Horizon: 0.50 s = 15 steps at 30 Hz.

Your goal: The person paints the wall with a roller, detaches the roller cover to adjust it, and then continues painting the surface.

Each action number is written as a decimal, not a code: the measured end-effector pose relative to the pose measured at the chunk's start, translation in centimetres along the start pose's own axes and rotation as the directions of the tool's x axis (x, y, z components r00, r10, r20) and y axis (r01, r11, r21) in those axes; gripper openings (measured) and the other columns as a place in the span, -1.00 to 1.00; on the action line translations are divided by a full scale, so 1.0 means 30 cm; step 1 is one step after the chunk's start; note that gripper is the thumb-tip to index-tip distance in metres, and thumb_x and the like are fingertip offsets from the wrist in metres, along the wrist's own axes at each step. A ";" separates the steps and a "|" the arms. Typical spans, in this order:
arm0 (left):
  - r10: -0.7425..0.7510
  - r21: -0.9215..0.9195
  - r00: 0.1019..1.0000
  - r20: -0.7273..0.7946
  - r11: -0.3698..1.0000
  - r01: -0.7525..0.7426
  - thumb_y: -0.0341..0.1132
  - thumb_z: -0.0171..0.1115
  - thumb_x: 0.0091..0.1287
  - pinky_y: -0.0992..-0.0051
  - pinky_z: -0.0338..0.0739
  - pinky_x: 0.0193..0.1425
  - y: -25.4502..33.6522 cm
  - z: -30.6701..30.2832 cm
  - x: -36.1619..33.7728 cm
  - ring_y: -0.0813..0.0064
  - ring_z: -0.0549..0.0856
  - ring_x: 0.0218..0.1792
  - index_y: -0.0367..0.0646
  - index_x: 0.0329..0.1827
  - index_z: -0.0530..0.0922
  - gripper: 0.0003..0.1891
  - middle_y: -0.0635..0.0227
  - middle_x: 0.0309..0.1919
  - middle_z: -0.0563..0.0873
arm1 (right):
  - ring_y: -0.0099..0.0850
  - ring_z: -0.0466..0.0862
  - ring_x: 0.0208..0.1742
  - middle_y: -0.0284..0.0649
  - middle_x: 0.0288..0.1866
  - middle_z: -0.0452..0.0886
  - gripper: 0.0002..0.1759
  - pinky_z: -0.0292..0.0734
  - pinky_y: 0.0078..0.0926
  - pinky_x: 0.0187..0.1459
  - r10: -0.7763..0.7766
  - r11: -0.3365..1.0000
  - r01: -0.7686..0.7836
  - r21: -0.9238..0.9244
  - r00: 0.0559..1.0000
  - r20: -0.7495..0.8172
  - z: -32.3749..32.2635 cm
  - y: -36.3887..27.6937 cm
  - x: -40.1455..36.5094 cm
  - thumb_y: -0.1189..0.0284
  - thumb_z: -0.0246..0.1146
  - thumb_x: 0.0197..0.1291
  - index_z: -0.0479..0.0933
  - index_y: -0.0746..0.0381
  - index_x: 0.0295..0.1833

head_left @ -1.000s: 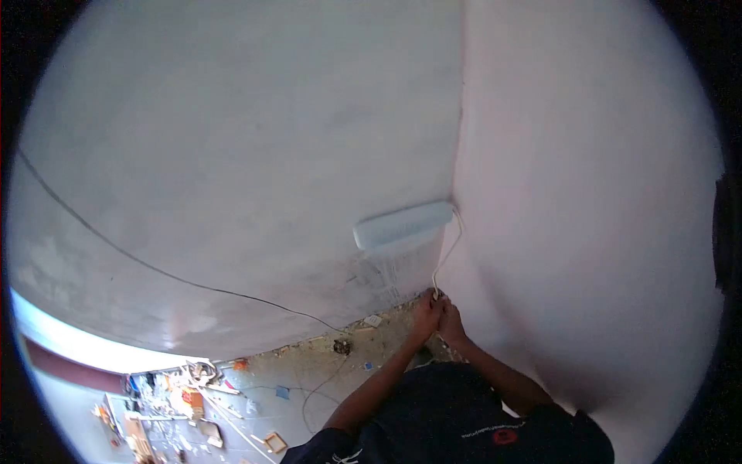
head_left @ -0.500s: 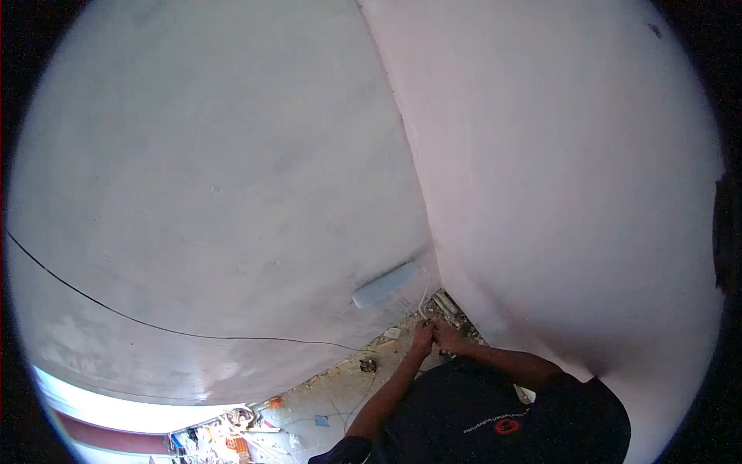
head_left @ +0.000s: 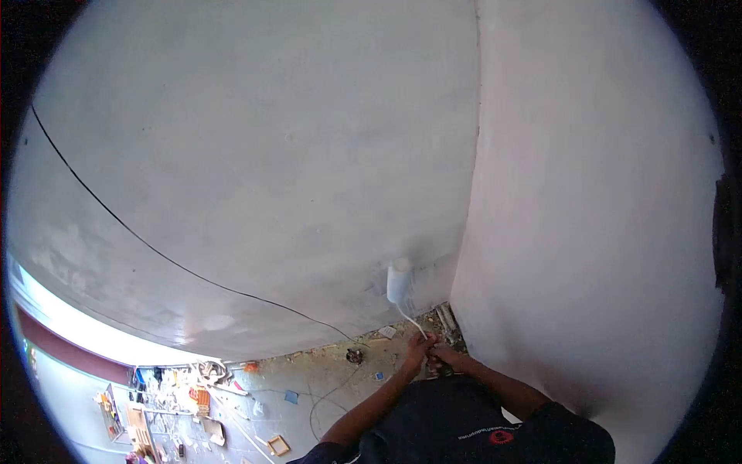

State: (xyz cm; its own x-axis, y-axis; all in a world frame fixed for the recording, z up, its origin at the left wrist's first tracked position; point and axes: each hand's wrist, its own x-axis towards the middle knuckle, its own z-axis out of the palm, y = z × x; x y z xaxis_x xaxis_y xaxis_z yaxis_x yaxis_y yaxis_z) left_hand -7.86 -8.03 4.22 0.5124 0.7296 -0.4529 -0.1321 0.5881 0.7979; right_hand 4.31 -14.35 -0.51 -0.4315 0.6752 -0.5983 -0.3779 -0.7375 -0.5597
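Head camera shows me, from the left, a messy heap of stuff (head_left: 174, 398) on the floor (head_left: 267, 398). A thin black wire (head_left: 166, 257) bends down across the grey wall (head_left: 270, 155). Next is the pale paint roller (head_left: 398, 284), low on that wall, near the corner. Its thin white rod (head_left: 412, 321) slants down into my left grip (head_left: 418, 349), wrapped around it. Just beside, my right grip (head_left: 446, 355) is curled around the lower end. A pinkish wall (head_left: 587, 193) fills the right side.

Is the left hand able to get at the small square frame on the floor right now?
Probably not: the left hand appears busy holding the paint roller, and the small square frame lies apart on the floor.
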 end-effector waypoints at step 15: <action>0.142 0.438 0.987 0.073 0.885 -0.159 -0.42 0.18 0.08 0.45 0.48 -0.35 0.058 0.104 -0.017 0.48 0.59 -0.36 -0.26 -0.26 0.41 -0.80 0.28 -0.40 0.58 | -0.55 0.28 -0.82 -0.33 -0.72 0.30 -0.71 0.22 -0.55 -0.81 -0.523 0.834 0.384 -0.397 0.781 -0.343 0.159 -0.031 -0.135 0.22 -0.17 0.29 0.28 0.23 -0.26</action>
State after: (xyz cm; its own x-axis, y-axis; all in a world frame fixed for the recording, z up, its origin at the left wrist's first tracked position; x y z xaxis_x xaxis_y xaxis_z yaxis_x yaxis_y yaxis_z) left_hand -5.70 -8.48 7.08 0.5487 0.7784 -0.3050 0.1727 0.2514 0.9523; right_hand 2.50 -16.46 5.17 0.1413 0.9179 -0.3709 -0.1550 -0.3495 -0.9240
